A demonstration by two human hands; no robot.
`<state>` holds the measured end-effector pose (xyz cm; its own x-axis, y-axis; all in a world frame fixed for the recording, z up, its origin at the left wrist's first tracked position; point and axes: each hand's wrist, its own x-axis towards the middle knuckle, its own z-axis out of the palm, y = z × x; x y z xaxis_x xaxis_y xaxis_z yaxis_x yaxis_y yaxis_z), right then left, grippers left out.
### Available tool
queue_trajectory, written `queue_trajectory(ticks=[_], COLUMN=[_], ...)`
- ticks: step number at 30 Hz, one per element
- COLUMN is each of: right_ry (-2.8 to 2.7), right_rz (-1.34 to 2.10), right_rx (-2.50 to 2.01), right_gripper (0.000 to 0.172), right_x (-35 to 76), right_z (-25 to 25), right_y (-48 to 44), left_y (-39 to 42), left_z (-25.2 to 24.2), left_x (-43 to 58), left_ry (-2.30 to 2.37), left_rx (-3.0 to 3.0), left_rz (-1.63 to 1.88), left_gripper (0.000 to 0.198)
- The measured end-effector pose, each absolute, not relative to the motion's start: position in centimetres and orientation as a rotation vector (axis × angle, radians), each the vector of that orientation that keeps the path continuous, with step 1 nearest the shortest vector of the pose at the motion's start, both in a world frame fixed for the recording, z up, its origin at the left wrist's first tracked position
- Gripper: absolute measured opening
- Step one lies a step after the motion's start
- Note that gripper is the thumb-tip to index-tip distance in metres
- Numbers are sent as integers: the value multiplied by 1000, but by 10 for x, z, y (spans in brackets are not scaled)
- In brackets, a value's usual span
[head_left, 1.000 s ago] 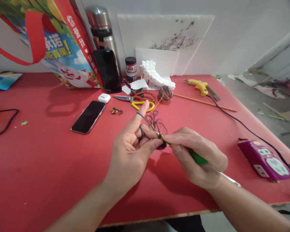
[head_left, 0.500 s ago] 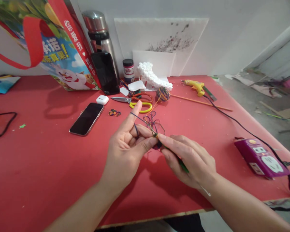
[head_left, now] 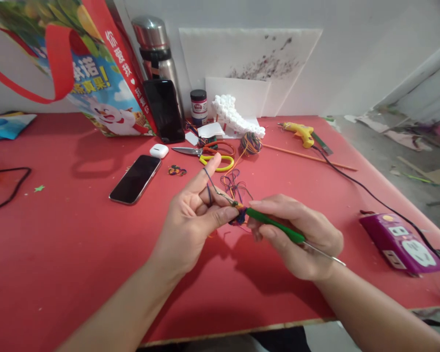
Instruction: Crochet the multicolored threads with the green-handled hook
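**As two hands crochet over one red table**

Where my feed is nearest, the right hand [head_left: 300,234] is closed around one green-handled crochet hook [head_left: 275,226]. Its tip meets one small multicoloured crochet piece [head_left: 239,215], held just above the table [head_left: 58,254]. The left hand [head_left: 190,220] pinches that piece between thumb and fingers, its index finger raised with one thread [head_left: 209,178] looped over it. Farther out I count one phone [head_left: 135,178] lying flat, one power strip [head_left: 403,243], one yarn ball [head_left: 251,143] and one glue gun [head_left: 297,131]. At the wall a second phone [head_left: 165,110] leans beside one flask [head_left: 156,46].
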<state>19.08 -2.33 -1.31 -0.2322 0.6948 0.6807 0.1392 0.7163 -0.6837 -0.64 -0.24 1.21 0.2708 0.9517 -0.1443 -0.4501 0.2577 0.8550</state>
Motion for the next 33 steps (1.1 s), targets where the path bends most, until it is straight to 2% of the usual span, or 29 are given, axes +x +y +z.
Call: queue_trajectory(ticks=[5,10,15,21,25,30,33], right_ry=[-1683,-1737,-1785,-1886,-1894,-1698,-1619], right_rz=[676,453,335,172,281,638,738], right_rx=[-624,-799,-840,-773,-631,-578,-607], right_gripper=[41,46,40,49,42,31,26], right_x=[188,182,178,177,185,191,191], right_z=[-14,-11,-10,-13,-14,-12,-9], right_y=[-23,-32,-34,-35,-26,-14,-14], left_y=[-2,-8,-13,-11,-6,0,3], left_z=[13,15,15,16,17,17,16], left_x=[-7,0,7,4,-4,-11,-12], left_ry=[758,822,900,789,765,780,792], left_rx=[817,928,1058,870,833,878,883], left_rz=[1082,1195,1256,1183,1110,1108,1096], left_gripper=[96,94,91,102,106,108,106])
